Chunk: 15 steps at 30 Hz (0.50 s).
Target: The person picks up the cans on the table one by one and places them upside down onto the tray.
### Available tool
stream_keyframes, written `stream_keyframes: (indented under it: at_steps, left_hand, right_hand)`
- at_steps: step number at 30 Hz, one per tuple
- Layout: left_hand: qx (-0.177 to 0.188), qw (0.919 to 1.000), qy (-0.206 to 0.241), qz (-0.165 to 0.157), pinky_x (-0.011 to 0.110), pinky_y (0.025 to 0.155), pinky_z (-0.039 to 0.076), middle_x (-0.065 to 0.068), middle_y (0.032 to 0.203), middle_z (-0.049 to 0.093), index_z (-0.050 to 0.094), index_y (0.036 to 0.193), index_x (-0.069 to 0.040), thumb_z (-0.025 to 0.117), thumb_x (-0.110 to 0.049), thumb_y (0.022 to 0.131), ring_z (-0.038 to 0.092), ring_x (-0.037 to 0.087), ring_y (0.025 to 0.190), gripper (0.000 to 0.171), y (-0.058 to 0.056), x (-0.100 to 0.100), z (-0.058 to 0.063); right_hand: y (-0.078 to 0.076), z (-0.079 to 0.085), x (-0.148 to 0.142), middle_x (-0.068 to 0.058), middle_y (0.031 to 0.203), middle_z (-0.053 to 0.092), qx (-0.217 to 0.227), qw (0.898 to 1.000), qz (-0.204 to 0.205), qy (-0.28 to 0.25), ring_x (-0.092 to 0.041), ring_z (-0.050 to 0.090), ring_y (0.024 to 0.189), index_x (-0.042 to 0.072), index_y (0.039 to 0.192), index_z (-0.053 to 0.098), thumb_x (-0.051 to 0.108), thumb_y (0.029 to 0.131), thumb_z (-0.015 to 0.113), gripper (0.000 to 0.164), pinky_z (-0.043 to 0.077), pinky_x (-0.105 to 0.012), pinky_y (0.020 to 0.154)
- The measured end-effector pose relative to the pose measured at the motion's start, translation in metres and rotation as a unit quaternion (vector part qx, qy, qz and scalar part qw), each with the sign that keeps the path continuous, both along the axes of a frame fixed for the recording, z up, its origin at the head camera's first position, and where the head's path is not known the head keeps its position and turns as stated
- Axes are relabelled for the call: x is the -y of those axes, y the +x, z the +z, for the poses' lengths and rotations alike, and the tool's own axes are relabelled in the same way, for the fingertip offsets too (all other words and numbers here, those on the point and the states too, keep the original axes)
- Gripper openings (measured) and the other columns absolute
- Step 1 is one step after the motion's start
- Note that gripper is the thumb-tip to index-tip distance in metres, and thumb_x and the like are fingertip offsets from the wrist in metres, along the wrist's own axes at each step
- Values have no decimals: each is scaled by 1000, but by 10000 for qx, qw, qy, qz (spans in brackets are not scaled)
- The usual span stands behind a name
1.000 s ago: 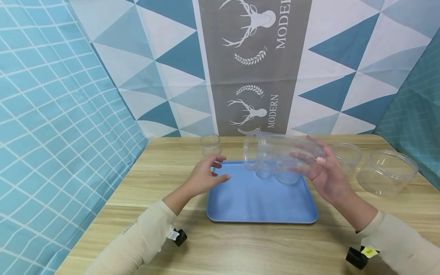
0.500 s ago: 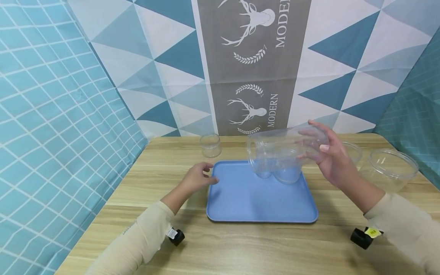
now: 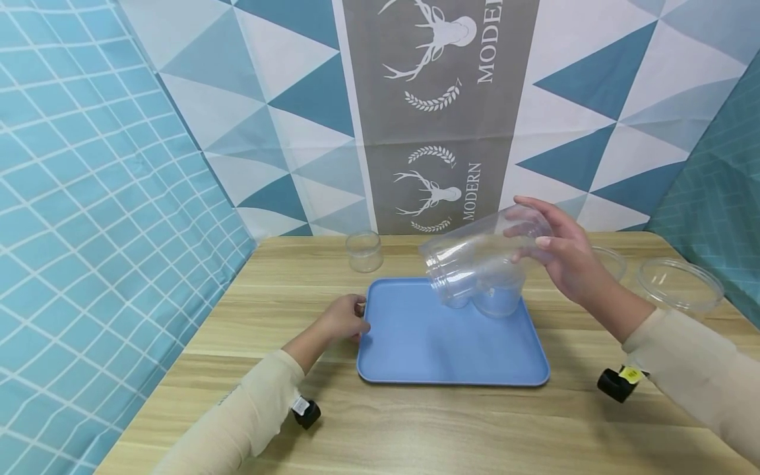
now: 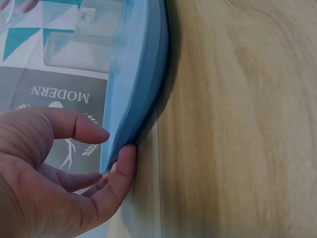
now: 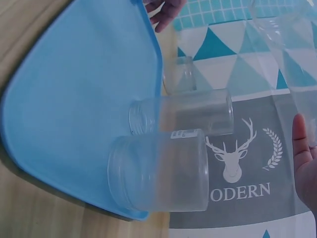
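Note:
My right hand (image 3: 572, 254) grips a tall clear plastic jar (image 3: 475, 254) near its base. The jar tilts above the blue tray (image 3: 427, 349), its ridged mouth lower and to the left. Two clear jars stand mouth down at the tray's back right: a wider one (image 5: 163, 173) with a small label and a narrower one (image 5: 198, 114). In the head view the held jar partly covers both. My left hand (image 3: 341, 320) is at the tray's left edge. The left wrist view has its thumb over the rim and its fingers (image 4: 124, 168) curled against the outer side.
A small clear jar (image 3: 365, 252) stands on the wooden table (image 3: 285, 277) behind the tray's left corner. At the right, a wide clear jar (image 3: 683, 284) and another clear container (image 3: 611, 260) are partly hidden by my right arm. Patterned cloth hangs behind and beside the table.
The tall jar has gone from nearly level to tilted, mouth down to the left, as my right hand rose. My left hand moved down from the back left corner and took the tray's left edge.

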<state>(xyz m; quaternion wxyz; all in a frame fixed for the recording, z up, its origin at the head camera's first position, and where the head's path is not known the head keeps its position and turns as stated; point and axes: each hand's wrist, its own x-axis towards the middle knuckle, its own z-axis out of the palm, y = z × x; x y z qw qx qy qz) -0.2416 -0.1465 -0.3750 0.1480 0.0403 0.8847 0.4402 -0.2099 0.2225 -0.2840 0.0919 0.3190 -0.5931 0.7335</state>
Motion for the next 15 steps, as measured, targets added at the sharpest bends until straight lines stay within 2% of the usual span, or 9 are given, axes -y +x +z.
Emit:
stream_keyframes:
  at_steps: [8,15]
  left_hand:
    - [-27,10000,28,-51,32,57,59,17,103,58,40,140,12,61,15,69,62,22,68,74,-2,0,-3]
    - [-33,10000,32,9,31,57,58,16,101,57,40,140,12,62,15,69,63,23,71,74,-2,0,-3]
  right_hand:
    - [-8,7,8,-11,126,55,-78,9952,-423,879,-22,55,107,9,140,52,-5,86,47,56,56,-27,73]
    - [-20,7,17,-6,135,52,-201,9888,-514,1386,-21,56,109,11,140,53,-4,85,52,57,56,-26,72]
